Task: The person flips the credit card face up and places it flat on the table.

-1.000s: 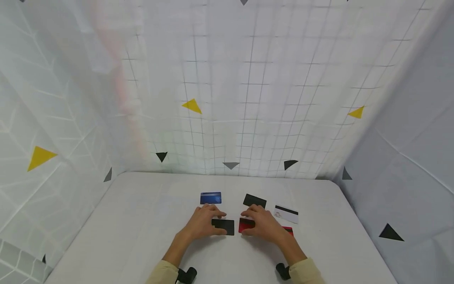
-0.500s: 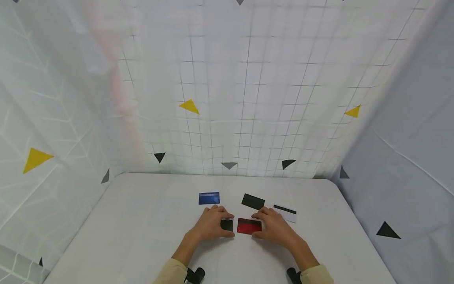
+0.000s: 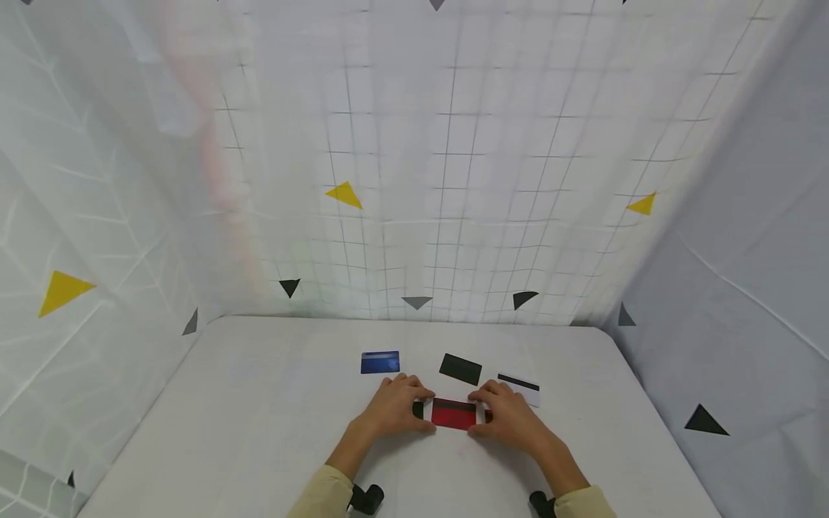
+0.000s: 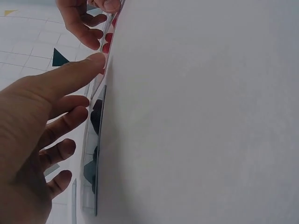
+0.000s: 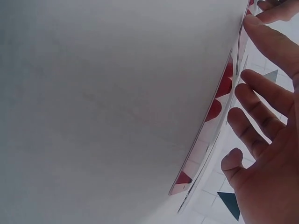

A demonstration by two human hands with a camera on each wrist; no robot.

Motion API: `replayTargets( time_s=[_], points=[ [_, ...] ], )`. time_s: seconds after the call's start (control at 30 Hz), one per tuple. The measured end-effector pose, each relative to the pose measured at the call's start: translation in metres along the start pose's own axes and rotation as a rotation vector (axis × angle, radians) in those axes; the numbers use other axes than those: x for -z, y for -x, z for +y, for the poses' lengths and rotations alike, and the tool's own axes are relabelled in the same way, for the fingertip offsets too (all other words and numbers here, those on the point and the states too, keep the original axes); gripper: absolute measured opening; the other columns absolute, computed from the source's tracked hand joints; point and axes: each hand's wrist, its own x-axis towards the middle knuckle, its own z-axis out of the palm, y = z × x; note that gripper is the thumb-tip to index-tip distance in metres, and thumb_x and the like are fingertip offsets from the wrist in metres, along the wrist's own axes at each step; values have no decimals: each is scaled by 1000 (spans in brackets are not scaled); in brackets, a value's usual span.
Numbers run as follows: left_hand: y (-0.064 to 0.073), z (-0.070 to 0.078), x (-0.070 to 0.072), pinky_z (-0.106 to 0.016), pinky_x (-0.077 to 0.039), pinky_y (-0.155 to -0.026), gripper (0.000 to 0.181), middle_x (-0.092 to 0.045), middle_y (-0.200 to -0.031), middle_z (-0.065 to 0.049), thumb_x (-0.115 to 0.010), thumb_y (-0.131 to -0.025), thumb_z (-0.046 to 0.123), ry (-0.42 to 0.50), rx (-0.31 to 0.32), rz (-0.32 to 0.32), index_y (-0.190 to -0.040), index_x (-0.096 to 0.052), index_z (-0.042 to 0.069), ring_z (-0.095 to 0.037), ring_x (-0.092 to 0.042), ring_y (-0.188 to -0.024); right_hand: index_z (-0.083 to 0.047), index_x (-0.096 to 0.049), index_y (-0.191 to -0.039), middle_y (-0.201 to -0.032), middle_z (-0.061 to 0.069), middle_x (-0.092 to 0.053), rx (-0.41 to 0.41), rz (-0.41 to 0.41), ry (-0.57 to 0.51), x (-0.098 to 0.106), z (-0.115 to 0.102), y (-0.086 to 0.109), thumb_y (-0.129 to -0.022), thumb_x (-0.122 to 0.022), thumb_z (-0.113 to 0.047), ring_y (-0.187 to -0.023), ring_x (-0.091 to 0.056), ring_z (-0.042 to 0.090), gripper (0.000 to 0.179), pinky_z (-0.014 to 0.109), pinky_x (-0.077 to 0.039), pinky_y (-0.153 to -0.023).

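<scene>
A pale gridded sheet (image 3: 414,158) hangs past the far edge of the white table (image 3: 278,410). Around the table's middle, the person's left hand (image 3: 393,407) and right hand (image 3: 509,414) face each other, fingers and thumb of each pinching one end of a red card (image 3: 454,414), well in from the far edge and both side edges. A black card (image 3: 417,411) pokes out beneath the left hand, another red card (image 5: 215,111) beneath the right. Nearer the far edge lie a blue card (image 3: 380,362), leftmost, a dark card (image 3: 460,369) and a black-striped white card (image 3: 522,391).
</scene>
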Motion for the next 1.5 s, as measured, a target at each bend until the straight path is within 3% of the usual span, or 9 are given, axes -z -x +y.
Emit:
replayTargets(
  time_s=[0.47,0.77,1.5],
  points=[
    [-4,6,-2,-35,-40,-83,54,-63,-104,10,-84,-75,54,-13,-1,9,-122,-73,28,-9,-51,-97,-24,-72,-112,-107,-7,-57,1,-20,13,-2,3,-3,-73,-90,-41,-99,-50,13,46,48,-44,-89],
    [-4,6,-2,-35,-39,-81,54,-62,-101,10,-85,-75,53,-2,-18,17,-121,-74,27,-9,-50,-96,-20,-70,-110,-107,-6,-58,30,-16,-25,-4,5,-6,-72,-90,-38,-101,-49,15,46,51,-43,-93],
    [-4,7,0,-39,-41,-88,55,-60,-106,11,-84,-74,55,2,-31,29,-120,-70,29,-10,-52,-102,-20,-70,-111,-106,-6,-58,-6,-34,-43,0,2,-6,-72,-90,-38,-104,-49,17,48,54,-42,-98]
  ],
)
